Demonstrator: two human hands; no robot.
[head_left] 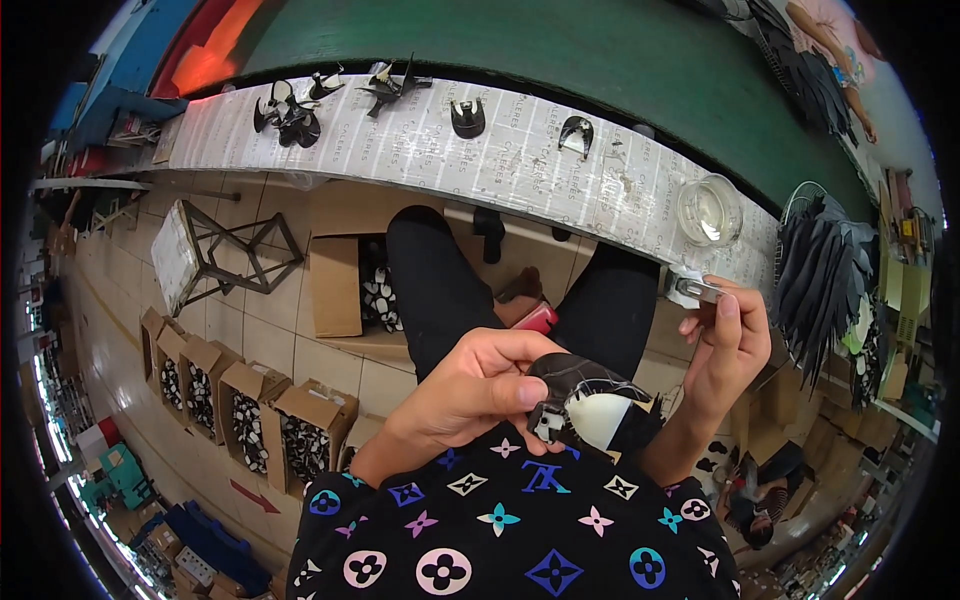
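Counted from the paper-covered workbench: four black shoe-upper pieces lie on its top, namely a cluster at the far left, a spiky one next to it, a rounded one near the middle and a small curved one further right. One clear glass jar stands near the bench's right end. Below the bench, one open cardboard box holds black-and-white pieces, and a row of about five smaller filled boxes runs along the floor to its lower left. One metal-frame stool stands left of the bench's underside. Two hands are in view below the bench: one left hand, one right hand.
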